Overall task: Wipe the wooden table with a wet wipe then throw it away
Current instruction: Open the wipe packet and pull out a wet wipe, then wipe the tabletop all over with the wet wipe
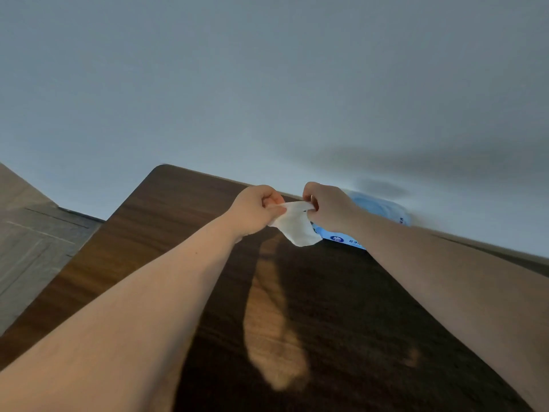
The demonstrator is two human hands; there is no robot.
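**Kid:** Wiping hasn't started yet, has it?

**Helper:** No, I don't think so. The wet wipe (298, 226) is out of its pack, but it is up in the air, not on the wooden table (166, 233). So the getting-it-out part looks done. The wiping is left, and the throwing away too.

**Kid:** Who has the wipe?

**Helper:** Both hands do. The left hand (258, 211) is curled almost closed and pinches the top left edge of the wipe. The right hand (328, 208) is curled the same way and pinches the top right edge. The rest of the wipe hangs down between them, still a bit crumpled (it looks like it is being pulled open).

**Kid:** Where is that, over the table?

**Helper:** Yes, above the far side of the table, near the wall (267, 84). The blue pack of wipes (377, 209) lies just behind the right hand, by the wall.

**Kid:** Is there a bin?

**Helper:** I can't see one from here. Only the table, the wall and some floor (32, 242) on the left.
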